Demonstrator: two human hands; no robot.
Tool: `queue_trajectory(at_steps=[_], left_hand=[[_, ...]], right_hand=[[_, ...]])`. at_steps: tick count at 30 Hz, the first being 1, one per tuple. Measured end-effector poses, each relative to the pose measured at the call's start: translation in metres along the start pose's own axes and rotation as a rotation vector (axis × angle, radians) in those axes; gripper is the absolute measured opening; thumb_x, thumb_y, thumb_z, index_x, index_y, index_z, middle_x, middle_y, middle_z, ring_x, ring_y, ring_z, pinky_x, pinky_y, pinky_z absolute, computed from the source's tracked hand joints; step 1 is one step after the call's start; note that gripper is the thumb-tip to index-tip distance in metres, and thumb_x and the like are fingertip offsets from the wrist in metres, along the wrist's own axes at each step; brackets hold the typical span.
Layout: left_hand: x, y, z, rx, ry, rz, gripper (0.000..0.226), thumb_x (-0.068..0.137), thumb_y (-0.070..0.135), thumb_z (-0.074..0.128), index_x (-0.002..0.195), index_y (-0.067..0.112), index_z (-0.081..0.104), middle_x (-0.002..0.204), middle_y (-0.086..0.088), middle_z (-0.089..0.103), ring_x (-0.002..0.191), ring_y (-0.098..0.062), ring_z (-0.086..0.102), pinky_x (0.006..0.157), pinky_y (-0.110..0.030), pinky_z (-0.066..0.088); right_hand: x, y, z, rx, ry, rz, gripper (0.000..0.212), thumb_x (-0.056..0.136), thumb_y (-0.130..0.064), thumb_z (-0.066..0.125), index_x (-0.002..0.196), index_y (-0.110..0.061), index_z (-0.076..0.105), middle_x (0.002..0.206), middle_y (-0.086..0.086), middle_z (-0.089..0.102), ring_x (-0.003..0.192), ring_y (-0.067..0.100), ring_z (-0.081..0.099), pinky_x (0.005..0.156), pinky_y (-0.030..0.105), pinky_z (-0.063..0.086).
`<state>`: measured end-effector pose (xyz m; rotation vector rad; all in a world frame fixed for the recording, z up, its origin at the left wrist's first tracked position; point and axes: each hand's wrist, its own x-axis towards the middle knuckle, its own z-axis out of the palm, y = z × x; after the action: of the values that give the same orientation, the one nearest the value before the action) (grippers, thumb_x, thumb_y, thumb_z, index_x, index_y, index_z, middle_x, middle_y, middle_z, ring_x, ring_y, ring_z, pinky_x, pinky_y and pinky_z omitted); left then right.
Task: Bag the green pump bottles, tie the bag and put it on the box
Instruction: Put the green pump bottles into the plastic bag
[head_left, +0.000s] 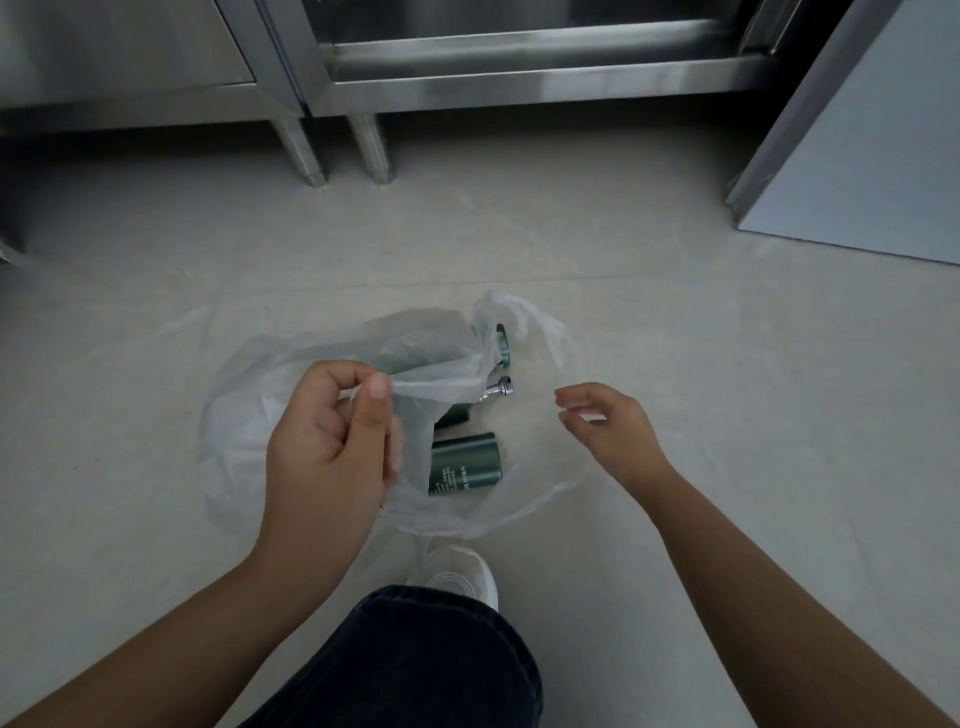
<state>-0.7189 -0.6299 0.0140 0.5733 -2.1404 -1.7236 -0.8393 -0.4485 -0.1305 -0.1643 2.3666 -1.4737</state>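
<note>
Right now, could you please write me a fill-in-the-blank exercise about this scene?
1. The left hand pinches the plastic bag between fingers and ____.
2. The bottle inside is dark ____.
3. The shoe beneath is ____.
4. The cabinet stands on metal ____.
Missing: thumb; green; white; legs.

Entry, as I log it from my remote station: one person, seen from the head down.
- Left grip (327, 441) and right grip (610, 434): bare; the left thumbnail is trimmed short.
- Forearms (769, 592): uncovered as far as my view reaches.
- Trouser leg (415, 665): dark, near-black denim, loose, with soft folds.
- Shoe (465, 579): white, rounded toe, ribbed layers across the top.
</note>
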Motion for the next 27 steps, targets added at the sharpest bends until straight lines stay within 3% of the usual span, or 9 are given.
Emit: queue_trajectory(at_steps=[8,16,21,27], left_hand=[[0.004,-0.008,-0.001,0.016,0.002,-0.029,0.017,0.083,0.032,0.042,0.077,0.017,0.047,0.041,0.003,0.047,0.032,-0.003,0.036,0.034,-0.012,0.031],[0.013,-0.012,-0.003,0.017,0.019,-0.069,0.017,0.081,0.033,0.043,0.075,0.018,0.048,0.041,0.002,0.047,0.033,-0.003,0.036,0.034,-0.013,0.031],[0.016,-0.012,-0.004,0.028,0.012,-0.073,0.018,0.081,0.034,0.043,0.075,0.018,0.047,0.04,0.004,0.045,0.034,-0.003,0.035,0.034,-0.014,0.031],[0.011,-0.011,-0.01,0.043,0.008,-0.068,0.018,0.081,0.033,0.042,0.076,0.016,0.048,0.042,0.001,0.045,0.033,-0.003,0.035,0.033,-0.014,0.031]], right_hand=[[0.013,0.018,0.005,0.217,0.326,0.145,0.022,0.081,-0.006,0.062,0.103,-0.01,0.062,0.098,0.009,0.063,0.086,0.019,0.057,0.078,0.027,0.047],[0.04,0.023,0.02,0.247,0.373,0.315,0.035,0.082,-0.016,0.062,0.116,-0.011,0.054,0.098,0.006,0.057,0.084,0.019,0.054,0.074,0.029,0.041],[0.047,0.027,0.022,0.204,0.39,0.373,0.031,0.083,-0.017,0.061,0.112,-0.009,0.057,0.096,0.01,0.063,0.086,0.026,0.061,0.082,0.038,0.051],[0.043,0.031,0.022,0.244,0.404,0.364,0.016,0.085,-0.011,0.058,0.098,-0.003,0.064,0.08,0.008,0.062,0.063,0.017,0.056,0.061,0.024,0.048]])
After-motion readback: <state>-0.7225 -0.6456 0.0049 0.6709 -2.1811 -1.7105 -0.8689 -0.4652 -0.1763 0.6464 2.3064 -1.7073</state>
